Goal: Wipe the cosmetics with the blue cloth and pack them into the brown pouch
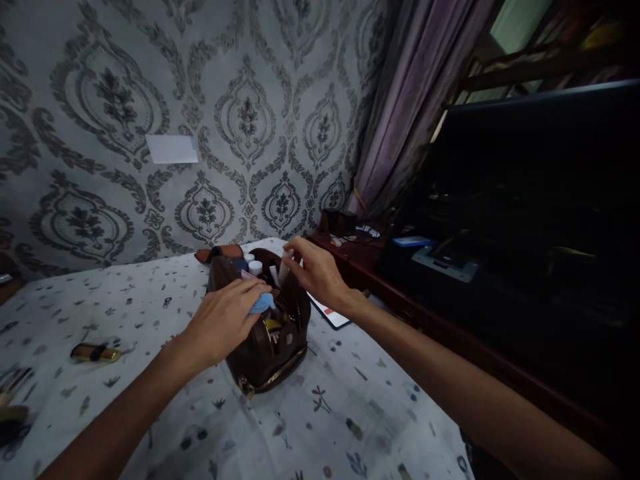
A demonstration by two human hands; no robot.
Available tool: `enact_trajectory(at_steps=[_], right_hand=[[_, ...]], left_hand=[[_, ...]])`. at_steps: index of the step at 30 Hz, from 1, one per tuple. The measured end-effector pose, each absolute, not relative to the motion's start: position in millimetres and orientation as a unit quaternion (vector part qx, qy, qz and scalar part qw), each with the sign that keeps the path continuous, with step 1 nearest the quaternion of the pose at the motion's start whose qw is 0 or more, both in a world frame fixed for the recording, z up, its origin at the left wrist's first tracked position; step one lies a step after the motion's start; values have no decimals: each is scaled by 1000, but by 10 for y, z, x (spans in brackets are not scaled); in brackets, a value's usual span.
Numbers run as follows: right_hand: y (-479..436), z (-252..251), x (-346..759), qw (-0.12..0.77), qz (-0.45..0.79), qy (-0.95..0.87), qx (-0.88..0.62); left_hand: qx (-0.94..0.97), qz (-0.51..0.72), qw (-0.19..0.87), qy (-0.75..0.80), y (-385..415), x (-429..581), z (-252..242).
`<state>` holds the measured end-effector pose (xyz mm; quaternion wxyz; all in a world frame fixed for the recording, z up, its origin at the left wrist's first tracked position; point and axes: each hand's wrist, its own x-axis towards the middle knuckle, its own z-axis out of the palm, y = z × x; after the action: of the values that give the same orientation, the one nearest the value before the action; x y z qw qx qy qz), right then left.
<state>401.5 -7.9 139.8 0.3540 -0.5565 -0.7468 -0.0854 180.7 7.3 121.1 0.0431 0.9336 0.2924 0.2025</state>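
Printed cloth [145, 327]: spread beneath the brown bag [280, 357]; soft footing, so the bag would probably sag or tip if leaned on.
Brown bag: at the middle of the work, mouth open upward, contents showing; best kept spread wide, with its walls held apart.
Flat panel [334, 319]: just right of the bag, partly under the person's right wrist; that wrist should stay clear of it.
Left hand [225, 323]: over the bag's left rim, fingers nearly straight and close together, thumb below; whether they grip or merely touch the blue item cannot be told. A light press here would steady the wall.
Right hand [316, 270]: at the bag's far right rim, thumb and fingertips nearly closed on the pale tube.
Pale tube [285, 265]: upright in the bag's mouth; a straight, vertical path should spare its neighbours.
Blue item [263, 304]: at the bag's opening, under the left fingers; better kept from snagging.
Zip pull [246, 387]: at the bag's near lower edge, best left hanging free.
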Motion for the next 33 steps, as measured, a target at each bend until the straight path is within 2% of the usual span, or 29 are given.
enact_trajectory(at_steps=[5,7,14,19,26,33], right_hand=[[-60,1488,3914,151,-119,-775,-602],[-37,1517,3891,101,-119,-777,-610],[125,1529,3935,77,-72,-778,-620],[119,1510,3927,30,-96,-772,-628],[96,1442,3919,31,-112,-767,-631],[106,1312,4023,197,-94,-730,-647]], left_hand=[[924,233,77,295,50,1734,1151],[918,242,94,300,41,1714,1131],[912,270,99,293,45,1671,1070],[912,259,104,300,28,1677,1098],[910,274,106,292,40,1693,1067],[912,267,105,293,43,1711,1086]])
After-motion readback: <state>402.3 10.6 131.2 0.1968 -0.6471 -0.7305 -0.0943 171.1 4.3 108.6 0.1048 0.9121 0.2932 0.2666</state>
